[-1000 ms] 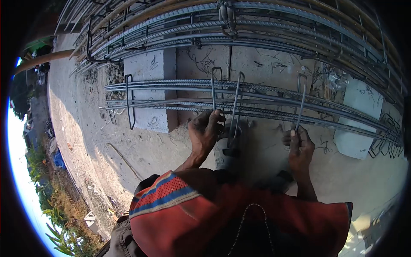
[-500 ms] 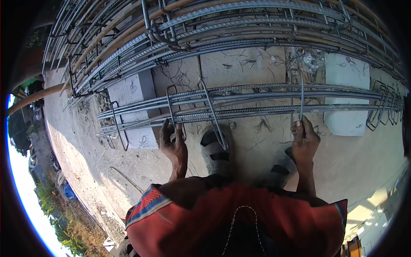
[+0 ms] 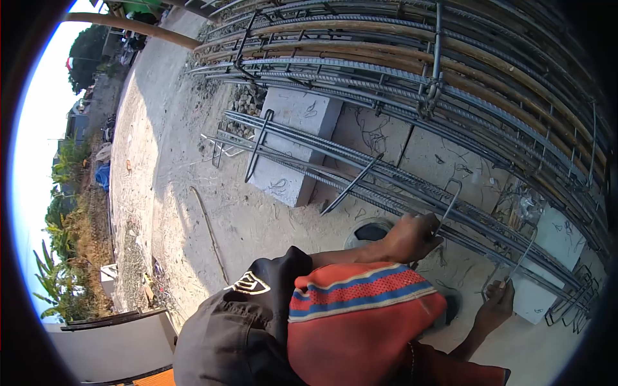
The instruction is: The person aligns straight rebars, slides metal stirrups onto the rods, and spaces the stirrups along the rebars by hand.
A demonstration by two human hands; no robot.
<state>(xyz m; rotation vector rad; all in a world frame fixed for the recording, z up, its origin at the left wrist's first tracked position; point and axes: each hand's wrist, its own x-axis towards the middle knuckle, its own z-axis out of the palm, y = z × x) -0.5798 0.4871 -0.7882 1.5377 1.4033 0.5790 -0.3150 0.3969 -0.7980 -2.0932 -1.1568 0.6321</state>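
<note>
Shifting along the bars, the left hand has let go of the second stirrup, which it held half a second ago, and is now at the third stirrup, right of centre. Its fingers are curled in around the lower end and seem to grip it, though the palm hides the exact contact. The right hand is on the fourth stirrup as before, lower right, fingers pinching its bottom end. The view has swung, so the bars now slant from upper left to lower right. Both held stirrups stand around the bars; the second leans with no hand on it. With both hands gathered on neighbouring stirrups, I judge that the spacing between these two is what counts now.

As for edges, the large rebar cage crowds the bars from the top of the frame, leaving only a narrow strip behind the stirrups. The right white block sits just beside the fourth stirrup and limits room beneath it; the left white block supports the other end. More open concrete lies at centre left, where a thin rod rests, and a shoe stands just below the bars.
</note>
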